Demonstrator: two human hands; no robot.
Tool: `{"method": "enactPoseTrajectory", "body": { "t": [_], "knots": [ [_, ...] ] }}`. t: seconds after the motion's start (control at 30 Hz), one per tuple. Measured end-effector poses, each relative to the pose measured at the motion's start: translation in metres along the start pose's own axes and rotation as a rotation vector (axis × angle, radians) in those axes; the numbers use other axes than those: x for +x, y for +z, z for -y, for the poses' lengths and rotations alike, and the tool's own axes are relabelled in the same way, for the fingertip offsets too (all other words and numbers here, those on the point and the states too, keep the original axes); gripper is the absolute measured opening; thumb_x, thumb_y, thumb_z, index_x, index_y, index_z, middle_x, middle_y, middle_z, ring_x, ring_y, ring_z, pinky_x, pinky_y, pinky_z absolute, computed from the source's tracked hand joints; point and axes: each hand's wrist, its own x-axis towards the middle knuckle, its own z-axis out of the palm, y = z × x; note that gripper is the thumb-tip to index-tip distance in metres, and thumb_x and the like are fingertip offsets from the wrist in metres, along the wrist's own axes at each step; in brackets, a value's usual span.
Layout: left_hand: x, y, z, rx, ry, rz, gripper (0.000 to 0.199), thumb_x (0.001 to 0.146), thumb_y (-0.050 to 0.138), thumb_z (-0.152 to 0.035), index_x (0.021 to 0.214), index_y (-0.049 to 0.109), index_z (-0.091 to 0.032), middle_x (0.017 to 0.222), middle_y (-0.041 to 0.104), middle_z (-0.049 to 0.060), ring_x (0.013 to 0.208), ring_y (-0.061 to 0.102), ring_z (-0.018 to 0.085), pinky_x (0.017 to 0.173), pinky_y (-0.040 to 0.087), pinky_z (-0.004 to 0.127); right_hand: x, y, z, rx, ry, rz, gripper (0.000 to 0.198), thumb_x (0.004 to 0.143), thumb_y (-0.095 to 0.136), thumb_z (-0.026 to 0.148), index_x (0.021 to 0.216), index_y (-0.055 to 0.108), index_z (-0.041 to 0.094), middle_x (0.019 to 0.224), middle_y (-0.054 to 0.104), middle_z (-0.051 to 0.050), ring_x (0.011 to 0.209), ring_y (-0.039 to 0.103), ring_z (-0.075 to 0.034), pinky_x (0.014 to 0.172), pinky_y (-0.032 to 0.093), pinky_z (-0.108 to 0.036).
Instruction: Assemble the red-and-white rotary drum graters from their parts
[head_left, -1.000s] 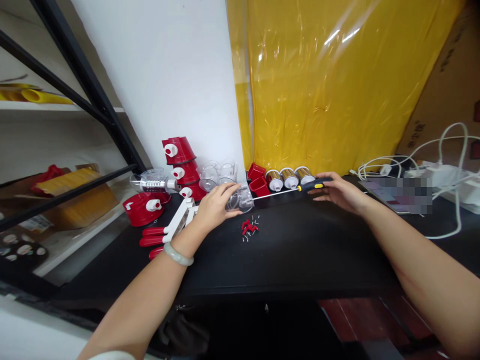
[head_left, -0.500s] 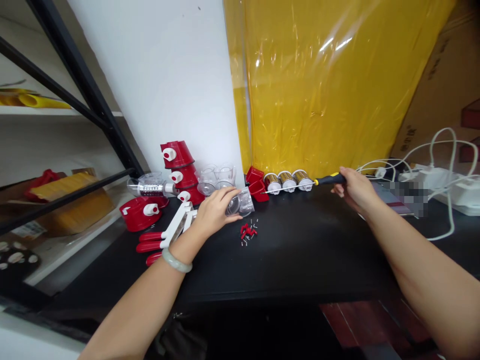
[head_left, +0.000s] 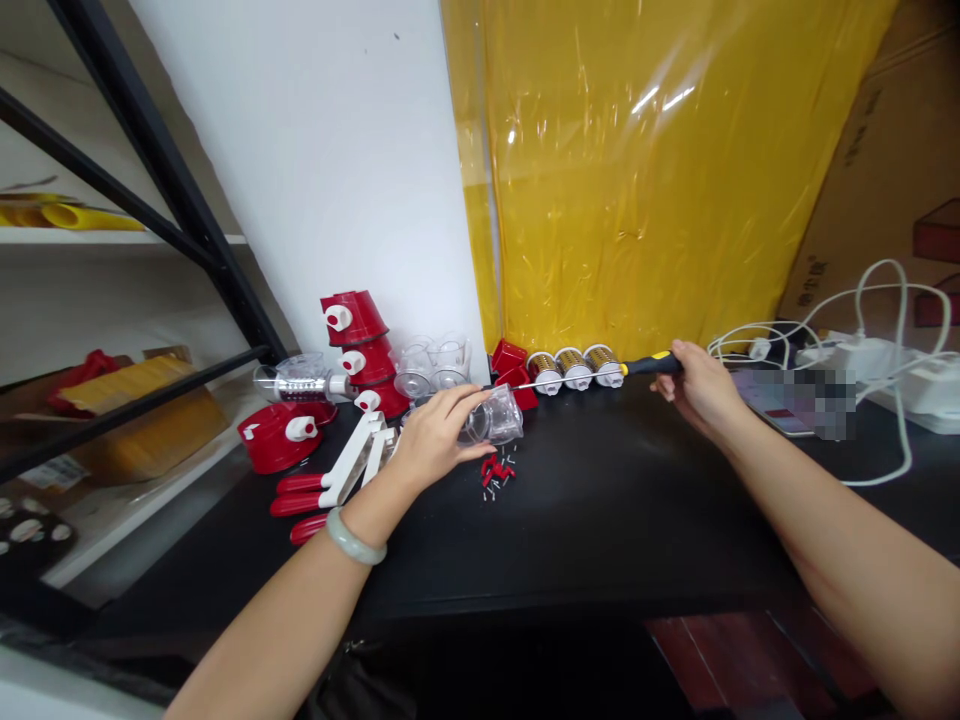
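My left hand (head_left: 435,435) is wrapped round a clear plastic cup-like part (head_left: 501,415) lying on its side, its open end turned to the right. My right hand (head_left: 703,385) grips the black and yellow handle of a long-shafted screwdriver (head_left: 654,366). The thin shaft runs level to the left, and its tip end reaches the upper edge of the clear part, near my left fingers. I cannot tell whether it touches. Just below the clear part lie small red plastic pieces (head_left: 495,470) with several loose screws (head_left: 489,493).
Behind stand metal grater drums (head_left: 571,368), red hoppers (head_left: 510,355) and clear cups (head_left: 448,360). On the left are stacked red housings (head_left: 356,318) and white crank handles with red grips (head_left: 304,503). Right, white cables (head_left: 904,380) lie by a phone (head_left: 776,400).
The clear part and my left hand have shifted slightly right. The screwdriver and my right hand have moved a little left, bringing the tip up to the clear part.
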Motion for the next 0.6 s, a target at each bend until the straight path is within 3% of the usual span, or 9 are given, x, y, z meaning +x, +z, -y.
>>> {"method": "enactPoseTrajectory", "body": {
  "t": [0.6],
  "knots": [
    [-0.0037, 0.0076, 0.0009, -0.072, -0.025, -0.057, 0.073, 0.073, 0.075, -0.052, 0.131, 0.045, -0.02, 0.127, 0.062, 0.014, 0.117, 0.061, 0.027, 0.095, 0.055, 0.043, 0.0011, -0.001, -0.0014, -0.004, -0.031, 0.007, 0.037, 0.086, 0.055, 0.056, 0.07, 0.041, 0.026, 0.042, 0.043, 0.007, 0.035, 0.038, -0.011, 0.053, 0.05, -0.033]
  ]
}}
